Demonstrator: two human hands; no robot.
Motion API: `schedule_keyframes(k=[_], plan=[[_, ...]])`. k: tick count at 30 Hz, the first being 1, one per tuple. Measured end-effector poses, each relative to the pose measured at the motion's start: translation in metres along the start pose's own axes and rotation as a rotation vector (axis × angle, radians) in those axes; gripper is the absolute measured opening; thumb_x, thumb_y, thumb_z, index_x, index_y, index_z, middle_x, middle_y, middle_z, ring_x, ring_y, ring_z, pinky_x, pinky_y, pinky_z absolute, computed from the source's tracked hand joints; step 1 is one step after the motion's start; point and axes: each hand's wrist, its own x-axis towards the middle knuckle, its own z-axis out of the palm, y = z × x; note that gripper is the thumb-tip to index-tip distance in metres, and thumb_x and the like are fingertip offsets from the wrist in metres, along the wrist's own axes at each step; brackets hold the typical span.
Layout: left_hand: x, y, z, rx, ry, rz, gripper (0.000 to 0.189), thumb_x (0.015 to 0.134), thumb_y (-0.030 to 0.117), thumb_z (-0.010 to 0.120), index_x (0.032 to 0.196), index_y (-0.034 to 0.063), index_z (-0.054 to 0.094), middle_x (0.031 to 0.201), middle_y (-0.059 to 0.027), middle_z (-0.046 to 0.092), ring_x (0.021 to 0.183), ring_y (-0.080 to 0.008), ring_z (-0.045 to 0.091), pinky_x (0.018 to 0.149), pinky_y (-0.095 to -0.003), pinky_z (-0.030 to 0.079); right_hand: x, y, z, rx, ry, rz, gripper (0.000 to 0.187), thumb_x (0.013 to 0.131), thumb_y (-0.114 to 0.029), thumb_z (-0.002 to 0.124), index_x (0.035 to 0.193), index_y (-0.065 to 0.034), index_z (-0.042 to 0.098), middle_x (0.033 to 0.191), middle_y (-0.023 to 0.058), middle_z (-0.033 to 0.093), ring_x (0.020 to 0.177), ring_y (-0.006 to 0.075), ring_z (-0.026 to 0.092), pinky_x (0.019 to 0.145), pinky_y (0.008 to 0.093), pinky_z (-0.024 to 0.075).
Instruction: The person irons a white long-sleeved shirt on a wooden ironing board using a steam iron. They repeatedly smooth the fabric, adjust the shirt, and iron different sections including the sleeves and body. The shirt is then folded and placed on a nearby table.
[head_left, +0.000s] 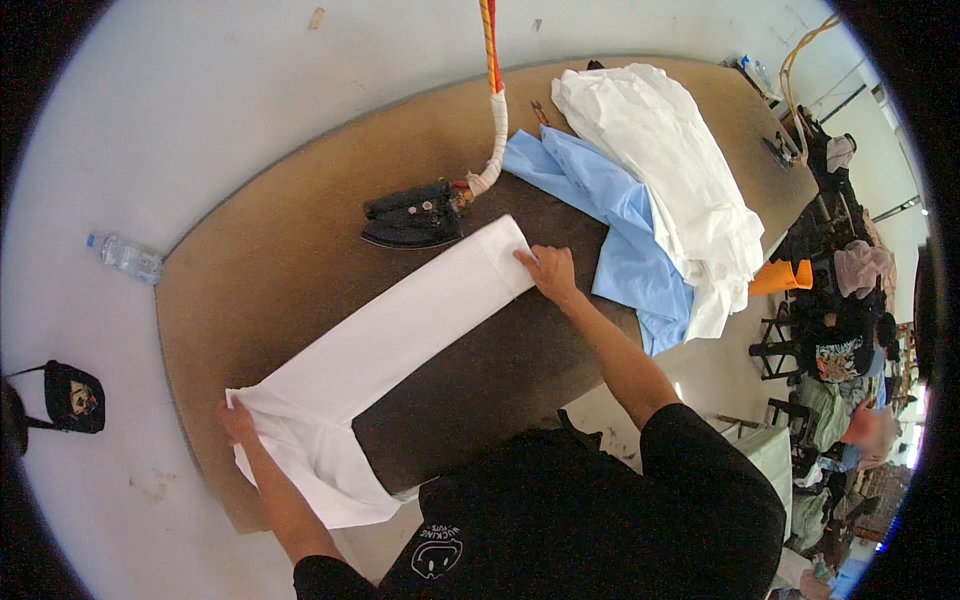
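A white garment (405, 322) lies on the brown padded ironing table (300, 217), one long sleeve stretched flat and diagonal, the rest bunched at the lower left over the table's edge. My right hand (553, 271) pinches the cuff end of that sleeve, thumb on top. At the sleeve's other end, my left hand (238, 424) grips the fabric near the shoulder, its fingers partly hidden. Just beyond the sleeve rests a black electric iron (412, 216), its wrapped cord (496, 135) rising upward. Neither hand touches the iron.
Light blue fabric (630, 232) and a crumpled white fabric pile (660, 165) lie on the right side, near small thread snips (539, 113). Another iron (781, 150) stands at the far right end. A plastic bottle (129, 256) is beyond the left edge. A person (844, 352) sits in the background.
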Motion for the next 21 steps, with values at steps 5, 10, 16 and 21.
schedule_keyframes(k=[5, 10, 16, 21], plan=[[-0.137, 0.187, -0.051, -0.446, 0.146, 0.288, 0.04, 0.088, 0.029, 0.068, 0.118, 0.0049, 0.058, 0.116, -0.0148, 0.061, 0.111, -0.0323, 0.055, 0.098, -0.0429, 0.042, -0.028, 0.017, 0.028, 0.125, 0.421, -0.156, 0.038, 0.09, -0.039, 0.065, 0.069, -0.0085, 0.059, 0.061, 0.0116, 0.057, 0.059, 0.0295, 0.055, 0.064, 0.0431, 0.0377], [-0.308, 0.413, -0.061, -0.63, -0.529, 0.983, 0.045, 0.093, 0.03, 0.059, 0.132, 0.0093, 0.053, 0.142, -0.0132, 0.047, 0.135, -0.0309, 0.04, 0.111, -0.0531, 0.027, -0.022, 0.021, 0.028, 0.14, 0.402, -0.16, 0.036, 0.087, -0.04, 0.069, 0.07, -0.0094, 0.059, 0.061, 0.0101, 0.055, 0.057, 0.0274, 0.053, 0.063, 0.0418, 0.0362], [-0.341, 0.483, -0.048, -0.389, -0.405, 1.085, 0.073, 0.09, 0.05, 0.058, 0.15, 0.014, 0.036, 0.16, -0.0104, 0.023, 0.147, -0.0352, 0.02, 0.109, -0.0697, 0.014, -0.039, 0.035, 0.01, 0.111, 0.376, -0.057, 0.035, 0.08, -0.042, 0.074, 0.092, -0.0124, 0.058, 0.088, 0.0035, 0.06, 0.087, 0.026, 0.057, 0.072, 0.0417, 0.0383], [-0.333, 0.498, -0.057, -0.215, -0.647, 1.073, 0.102, 0.078, 0.067, 0.062, 0.154, 0.0108, 0.024, 0.163, -0.0083, 0.012, 0.149, -0.0354, 0.011, 0.109, -0.0727, 0.008, 0.01, 0.028, -0.05, 0.221, 0.02, -0.044, 0.041, 0.075, -0.038, 0.079, 0.095, -0.0105, 0.056, 0.091, 0.007, 0.059, 0.088, 0.0289, 0.058, 0.073, 0.0469, 0.0429]])
